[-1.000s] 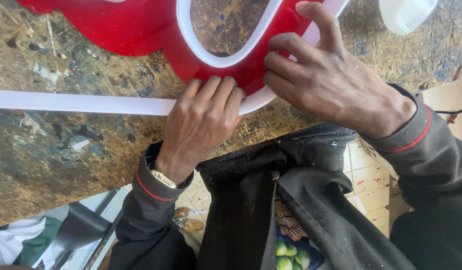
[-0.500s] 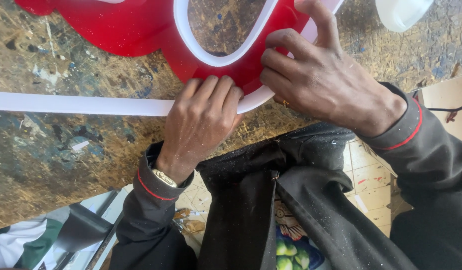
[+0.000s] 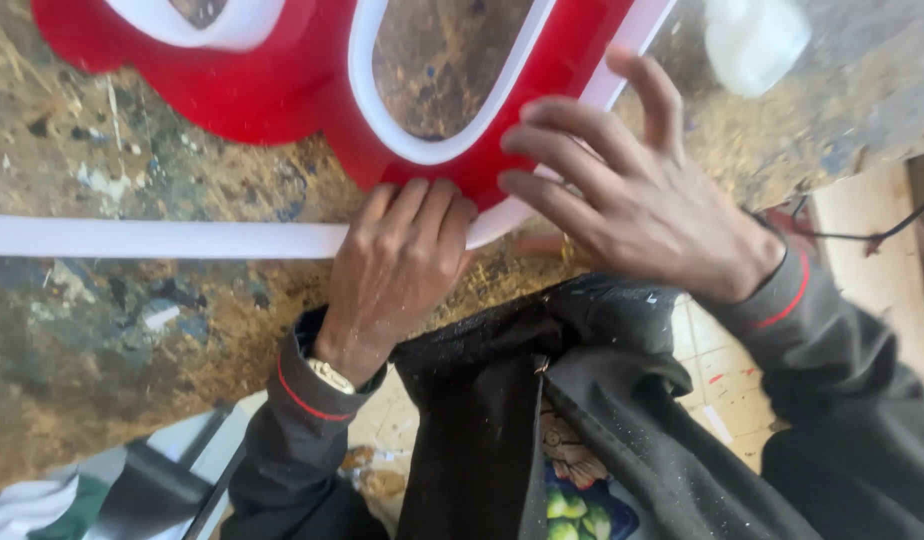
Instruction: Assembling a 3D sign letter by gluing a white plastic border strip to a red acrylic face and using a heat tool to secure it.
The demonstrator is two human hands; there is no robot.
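- My left hand [image 3: 397, 265] lies palm-down, fingers together and flat, pressing on the white strip [image 3: 162, 239] where it meets the near edge of the red sign piece [image 3: 282, 95].
- My right hand [image 3: 637, 205] sits just to the right of it, fingers spread and open, fingertips resting on the red face and its white rim; it grips nothing.
- The red sign piece lies flat on the far part of the counter [image 3: 102, 340], with white-edged oval openings showing the counter through them.
- The white strip runs from the left edge of the view along the counter and curves up around the red piece on the right.
- A blurred white container [image 3: 757, 40] stands far right, well apart from both hands.
- The counter is stained and speckled with paint.
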